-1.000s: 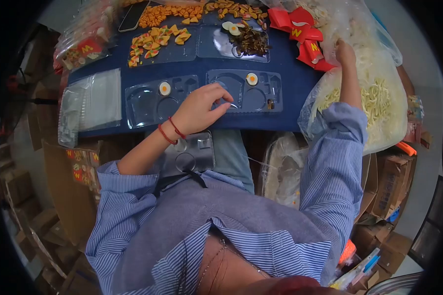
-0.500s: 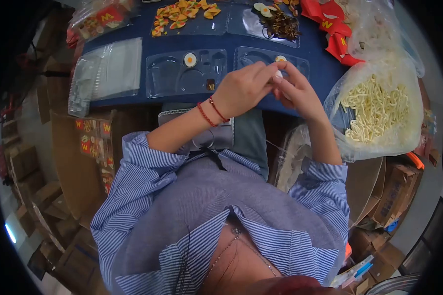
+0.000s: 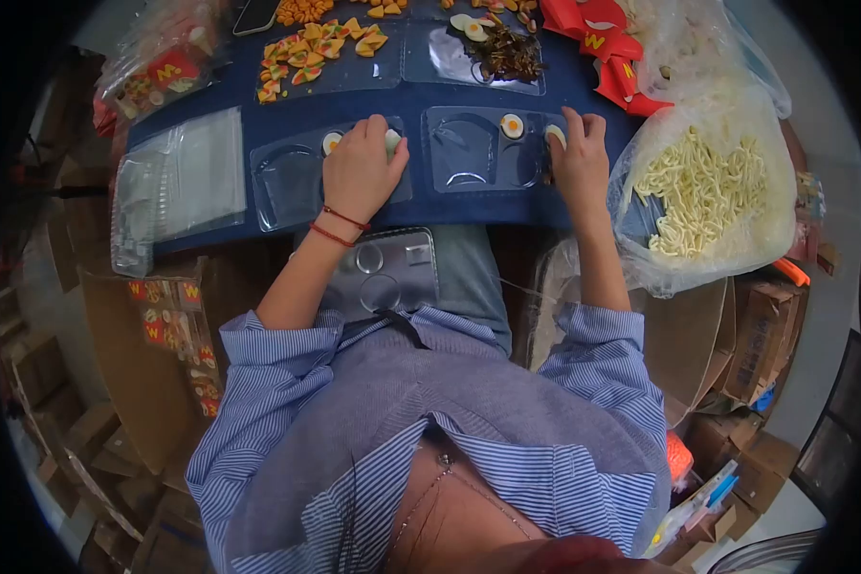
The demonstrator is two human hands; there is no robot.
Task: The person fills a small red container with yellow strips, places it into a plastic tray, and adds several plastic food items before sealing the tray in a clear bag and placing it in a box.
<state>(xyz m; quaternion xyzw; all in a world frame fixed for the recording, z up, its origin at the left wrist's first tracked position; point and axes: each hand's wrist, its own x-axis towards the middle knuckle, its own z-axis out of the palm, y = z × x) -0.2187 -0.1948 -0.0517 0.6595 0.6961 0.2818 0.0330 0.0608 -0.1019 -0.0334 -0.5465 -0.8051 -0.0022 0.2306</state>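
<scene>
My left hand (image 3: 362, 165) is over the left clear plastic tray (image 3: 275, 196), thumb and fingers closed around a small pale oval piece (image 3: 392, 142). Beside its fingers, a toy egg half (image 3: 331, 143) with an orange yolk sits in that tray. At the right end of the second clear tray (image 3: 461, 158), my right hand (image 3: 581, 158) pinches another small pale piece (image 3: 556, 135). A second toy egg half (image 3: 512, 125) rests in the upper part of this tray. My left palm hides part of the left tray.
Behind the trays lie orange-and-green triangular pieces (image 3: 311, 53) and a dark brown pile (image 3: 507, 59) with egg pieces. Red cartons (image 3: 607, 48) are at the back right. A plastic bag of cream noodle-like strands (image 3: 708, 191) stands right; stacked clear packaging (image 3: 196, 163) lies left.
My hands were together over the right tray; now they are apart, the left over the left tray, the right at the right tray's end. The view has shifted slightly.
</scene>
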